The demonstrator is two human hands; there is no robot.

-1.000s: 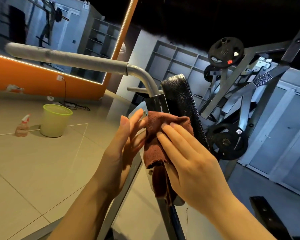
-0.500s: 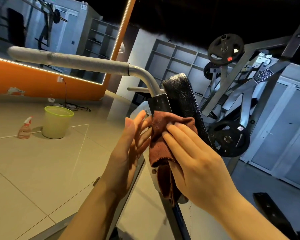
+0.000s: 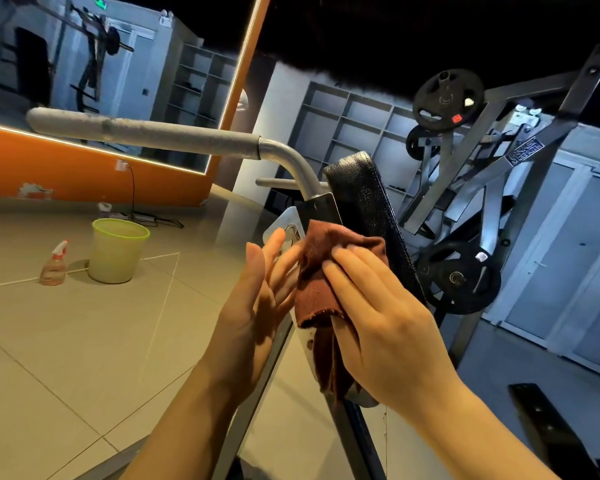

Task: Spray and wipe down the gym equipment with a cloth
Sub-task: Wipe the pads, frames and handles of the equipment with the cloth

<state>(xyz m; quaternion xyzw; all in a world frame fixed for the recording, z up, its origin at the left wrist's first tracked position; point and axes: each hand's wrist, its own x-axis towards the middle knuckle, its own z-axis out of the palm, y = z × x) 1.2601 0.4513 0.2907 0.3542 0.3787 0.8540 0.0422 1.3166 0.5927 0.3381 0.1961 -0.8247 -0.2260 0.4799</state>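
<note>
A reddish-brown cloth [image 3: 321, 271] lies draped over the metal bracket [image 3: 317, 209] behind a black padded rest [image 3: 371, 216] of a gym machine. My right hand [image 3: 381, 320] presses the cloth flat against the bracket with straight fingers. My left hand [image 3: 257, 299] stands upright on the other side of the bracket, fingers straight, its fingertips touching the cloth's left edge. A grey padded handle bar [image 3: 136, 131] runs out to the left from the bracket. A spray bottle [image 3: 54, 263] stands on the floor far to the left.
A pale green bucket [image 3: 118, 251] stands by the spray bottle on the tiled floor. A plate-loaded machine with black weight plates [image 3: 461, 275] fills the right. A mirror and orange wall [image 3: 84, 174] lie behind. A black bar [image 3: 555, 434] sits at lower right.
Both hands and the cloth have stayed on the bracket, sliding only slightly along it. The view has shifted a little.
</note>
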